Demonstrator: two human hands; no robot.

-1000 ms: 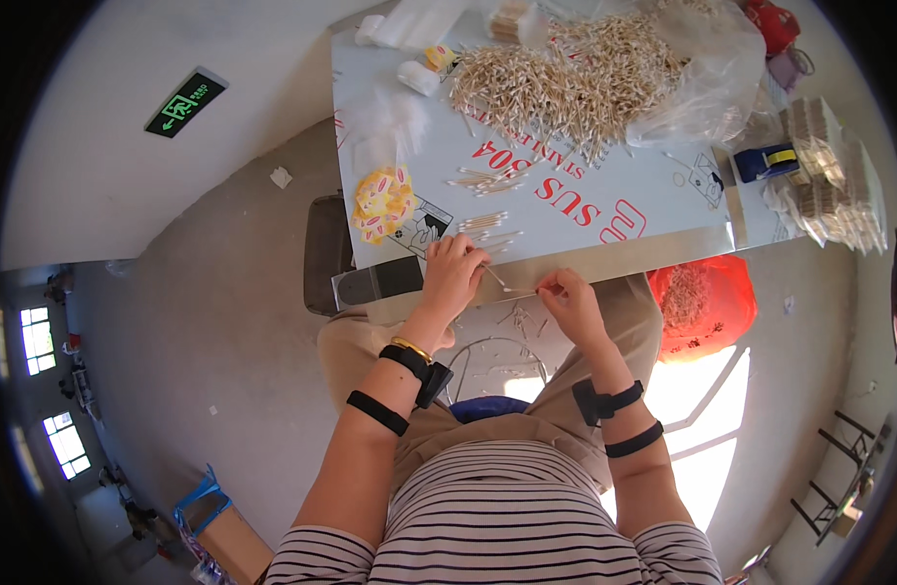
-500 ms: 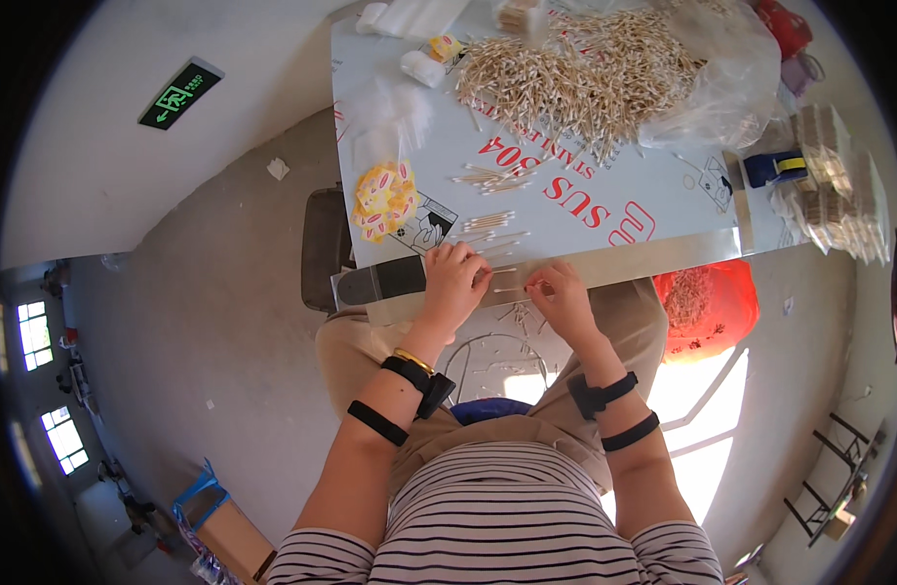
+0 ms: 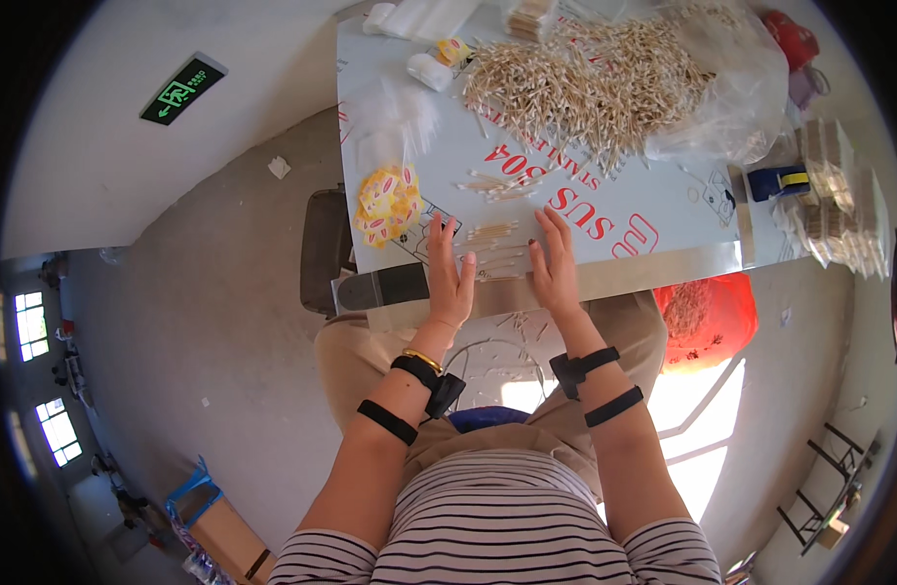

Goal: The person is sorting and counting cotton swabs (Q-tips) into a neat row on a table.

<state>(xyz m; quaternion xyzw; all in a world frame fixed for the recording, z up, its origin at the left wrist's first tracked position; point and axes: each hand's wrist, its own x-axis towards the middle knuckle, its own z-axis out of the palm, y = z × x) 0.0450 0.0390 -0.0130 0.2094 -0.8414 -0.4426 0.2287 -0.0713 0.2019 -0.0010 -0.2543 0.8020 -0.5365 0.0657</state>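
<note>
My left hand (image 3: 450, 278) and my right hand (image 3: 556, 268) rest at the near edge of the table, fingers stretched forward and apart, both open. Between them lies a small set of cotton swabs (image 3: 492, 234), roughly side by side and pointing left to right. The fingertips flank the ends of these swabs; whether they touch them I cannot tell. Just beyond is a looser little group of cotton swabs (image 3: 502, 183). A heap of yellow-and-white printed paper cards (image 3: 387, 205) sits left of my left hand.
At the back a large pile of loose cotton swabs (image 3: 585, 88) spreads beside a clear plastic bag (image 3: 726, 107). Clear small bags (image 3: 395, 122) lie on the left. A blue-and-yellow tape dispenser (image 3: 778, 182) and stacked swab packs (image 3: 838, 200) occupy the right end. A red bag (image 3: 712, 317) is below.
Both hands have moved forward from the table edge. Their fingers, bent and pinching near a single cotton swab before, are now straightened on either side of the row.
</note>
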